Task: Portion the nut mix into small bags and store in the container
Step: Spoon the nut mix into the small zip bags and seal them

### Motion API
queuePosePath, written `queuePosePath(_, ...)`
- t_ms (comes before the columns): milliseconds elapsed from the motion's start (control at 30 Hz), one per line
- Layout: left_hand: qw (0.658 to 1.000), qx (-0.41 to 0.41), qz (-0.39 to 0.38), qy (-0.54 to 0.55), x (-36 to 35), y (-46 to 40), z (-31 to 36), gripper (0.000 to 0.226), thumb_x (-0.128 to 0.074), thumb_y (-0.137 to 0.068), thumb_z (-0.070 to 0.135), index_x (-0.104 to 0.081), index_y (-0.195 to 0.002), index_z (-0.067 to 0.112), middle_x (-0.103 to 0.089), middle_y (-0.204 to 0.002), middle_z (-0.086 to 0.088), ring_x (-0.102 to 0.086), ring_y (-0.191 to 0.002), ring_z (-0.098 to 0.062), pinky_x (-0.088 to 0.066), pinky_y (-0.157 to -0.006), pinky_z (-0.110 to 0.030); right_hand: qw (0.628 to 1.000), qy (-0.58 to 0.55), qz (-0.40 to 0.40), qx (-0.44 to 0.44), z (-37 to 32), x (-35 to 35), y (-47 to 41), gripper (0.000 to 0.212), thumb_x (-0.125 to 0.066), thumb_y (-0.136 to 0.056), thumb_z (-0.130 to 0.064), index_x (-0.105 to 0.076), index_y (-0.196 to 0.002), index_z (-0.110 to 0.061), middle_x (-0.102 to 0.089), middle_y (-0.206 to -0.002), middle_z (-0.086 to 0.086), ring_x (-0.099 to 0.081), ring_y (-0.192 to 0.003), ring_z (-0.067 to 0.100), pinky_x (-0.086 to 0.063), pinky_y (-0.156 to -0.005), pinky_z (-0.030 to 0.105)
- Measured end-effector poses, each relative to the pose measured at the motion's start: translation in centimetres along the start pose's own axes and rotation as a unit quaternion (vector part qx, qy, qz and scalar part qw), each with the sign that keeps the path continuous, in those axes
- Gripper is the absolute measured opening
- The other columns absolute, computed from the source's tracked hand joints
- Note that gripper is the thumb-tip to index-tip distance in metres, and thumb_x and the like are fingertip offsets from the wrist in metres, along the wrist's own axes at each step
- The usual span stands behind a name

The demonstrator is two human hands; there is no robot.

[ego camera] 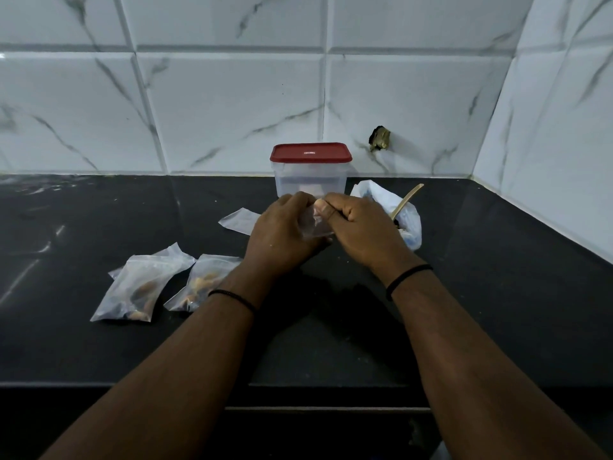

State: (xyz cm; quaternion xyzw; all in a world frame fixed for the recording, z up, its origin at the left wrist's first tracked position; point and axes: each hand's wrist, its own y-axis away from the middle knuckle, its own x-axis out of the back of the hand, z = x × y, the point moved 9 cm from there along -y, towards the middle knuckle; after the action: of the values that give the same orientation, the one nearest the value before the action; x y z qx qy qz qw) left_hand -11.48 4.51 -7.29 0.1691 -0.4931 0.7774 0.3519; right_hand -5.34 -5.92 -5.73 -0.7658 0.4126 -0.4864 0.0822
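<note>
My left hand (282,229) and my right hand (361,227) meet over the counter's middle, both pinching one small clear bag (315,224) at its top. Just behind them stands a clear container (310,180) with a red lid (310,152) on it. To the right lies a large white plastic bag (394,207) with a wooden spoon (406,200) sticking out of it. Two filled small bags (139,287) (202,282) holding nuts lie at the left. One empty small bag (238,220) lies flat next to my left hand.
The black counter (497,293) ends at a front edge below my forearms. White marble-look tiled walls (232,94) close off the back and the right side. A small dark fitting (379,138) sits in the back wall.
</note>
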Motion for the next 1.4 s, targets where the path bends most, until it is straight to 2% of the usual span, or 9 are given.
queuePosePath(100,0.999,0.015,-0.014,0.024,0.0,0.0,-0.3,0.045,-0.078,-0.074,0.047,-0.061,-0.109,0.023,-0.059,-0.096,0.009,-0.055,-0.084,-0.008,-0.047,-0.071,-0.026,0.996,0.089,-0.001,-0.012,-0.4,0.4,0.3,0.043,-0.034,-0.101,-0.057,-0.066,-0.119,-0.034,-0.073,-0.098,-0.006,-0.066,-0.094,0.014,-0.052,-0.089,0.036)
queuePosePath(333,0.991,0.074,-0.057,0.101,-1.1,0.3,-1.0,0.054,-0.082,-0.075,0.041,-0.053,-0.119,0.030,-0.065,-0.107,0.009,-0.064,-0.094,-0.008,-0.057,-0.083,-0.038,0.988,-0.147,0.000,-0.049,1.2,-0.3,-0.2,0.027,-0.055,-0.100,-0.038,-0.073,-0.115,-0.025,-0.073,-0.104,-0.011,-0.066,-0.096,0.002,-0.053,-0.086,0.025)
queuePosePath(467,0.987,0.090,-0.047,0.123,-1.1,0.2,-1.3,0.060,-0.085,-0.071,0.040,-0.053,-0.120,0.027,-0.067,-0.107,0.008,-0.066,-0.090,-0.005,-0.057,-0.077,-0.028,0.991,-0.122,-0.023,-0.057,0.9,-0.5,0.1,0.038,-0.043,-0.101,-0.051,-0.069,-0.118,-0.029,-0.073,-0.097,-0.008,-0.069,-0.090,0.007,-0.054,-0.084,0.028)
queuePosePath(633,0.987,0.086,-0.085,0.101,-2.0,0.3,-1.1,0.062,-0.084,-0.075,0.038,-0.051,-0.126,0.028,-0.065,-0.111,0.007,-0.064,-0.094,-0.010,-0.057,-0.083,-0.035,0.996,-0.044,0.002,-0.074,1.0,0.7,0.3,0.047,-0.030,-0.100,-0.061,-0.061,-0.078,-0.033,-0.065,-0.065,-0.008,-0.061,-0.065,0.000,-0.044,-0.065,0.024)
queuePosePath(833,0.991,0.075,-0.032,0.102,-1.4,0.4,-0.1,0.046,-0.077,-0.077,0.049,-0.057,-0.112,0.026,-0.066,-0.099,0.009,-0.064,-0.087,-0.008,-0.058,-0.079,-0.041,0.982,-0.163,-0.005,-0.097,1.4,-0.1,0.3,0.078,-0.025,-0.087,-0.078,-0.078,-0.098,-0.022,-0.076,-0.089,0.001,-0.070,-0.090,0.015,-0.054,-0.092,0.040)
queuePosePath(933,0.990,0.086,-0.036,0.102,-1.7,0.4,-0.2,0.039,-0.079,-0.080,0.042,-0.058,-0.108,0.026,-0.065,-0.098,0.011,-0.063,-0.086,-0.005,-0.057,-0.079,-0.037,0.982,-0.132,0.102,-0.087,1.9,2.5,0.2,0.059,-0.039,-0.100,-0.058,-0.078,-0.077,-0.019,-0.076,-0.077,-0.004,-0.070,-0.075,0.005,-0.053,-0.081,0.023)
queuePosePath(1100,0.991,0.094,-0.038,0.087,-1.7,0.3,-0.2,0.045,-0.080,-0.078,0.044,-0.053,-0.112,0.030,-0.060,-0.104,0.014,-0.060,-0.095,-0.005,-0.056,-0.087,-0.033,0.921,-0.037,0.332,-0.200,8.7,9.2,1.7,0.053,-0.048,-0.093,-0.045,-0.060,-0.066,-0.001,-0.061,-0.061,0.015,-0.061,-0.061,0.030,-0.047,-0.057,0.038)
queuePosePath(1200,0.993,0.077,-0.049,0.076,-2.4,0.3,0.3,0.051,-0.081,-0.075,0.046,-0.057,-0.115,0.027,-0.063,-0.110,0.010,-0.062,-0.097,-0.007,-0.057,-0.086,-0.037,0.920,0.014,0.267,-0.285,12.5,10.0,1.4,0.052,-0.061,-0.089,-0.040,-0.048,-0.055,-0.003,-0.044,-0.050,0.006,-0.044,-0.054,0.029,-0.030,-0.050,0.034)
queuePosePath(1400,0.995,0.012,-0.071,0.075,-4.6,-0.3,3.4,0.052,-0.084,-0.073,0.043,-0.060,-0.115,0.025,-0.059,-0.112,0.009,-0.058,-0.096,-0.005,-0.054,-0.085,-0.029,0.916,-0.034,0.172,-0.361,18.7,6.7,-0.4,0.062,-0.069,-0.065,-0.069,-0.068,-0.073,-0.008,-0.069,-0.079,0.012,-0.068,-0.075,0.029,-0.043,-0.063,0.030)
